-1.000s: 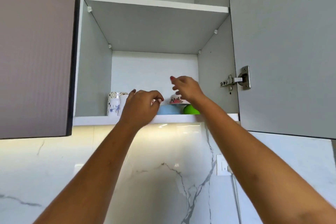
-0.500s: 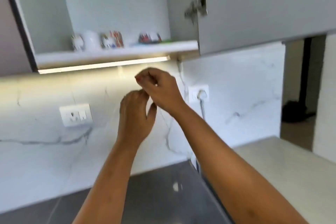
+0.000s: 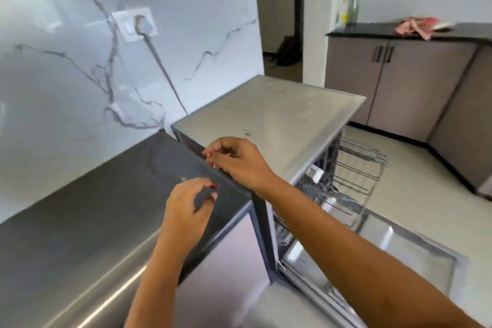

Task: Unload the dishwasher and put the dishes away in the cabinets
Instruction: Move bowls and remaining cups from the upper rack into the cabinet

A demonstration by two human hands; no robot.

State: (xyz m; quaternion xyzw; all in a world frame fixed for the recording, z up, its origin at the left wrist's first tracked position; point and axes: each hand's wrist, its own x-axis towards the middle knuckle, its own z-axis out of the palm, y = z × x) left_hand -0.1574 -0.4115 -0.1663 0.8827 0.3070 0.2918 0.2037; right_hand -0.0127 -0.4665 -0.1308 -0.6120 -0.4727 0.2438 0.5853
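Note:
The dishwasher (image 3: 269, 109) stands right of the dark countertop (image 3: 80, 216), its door (image 3: 399, 255) folded down and its wire upper rack (image 3: 356, 168) pulled out. I can make out no dishes in the blurred rack. My left hand (image 3: 186, 208) hovers over the counter's right end, fingers loosely curled, holding nothing. My right hand (image 3: 237, 160) hangs above the counter corner beside the dishwasher's top, fingers also loosely bent and empty. The wall cabinet is out of view.
A marble backsplash with a wall socket (image 3: 135, 22) and a plugged cable rises behind the counter. Across the tiled floor stands a brown base cabinet (image 3: 399, 82) with a dark top, a pink cloth (image 3: 418, 26) and a bottle (image 3: 352, 8). A doorway opens beyond.
Both hands left the cups on the cabinet shelf and dropped empty to counter height. My view swung down and right from the open wall cabinet to the open dishwasher.

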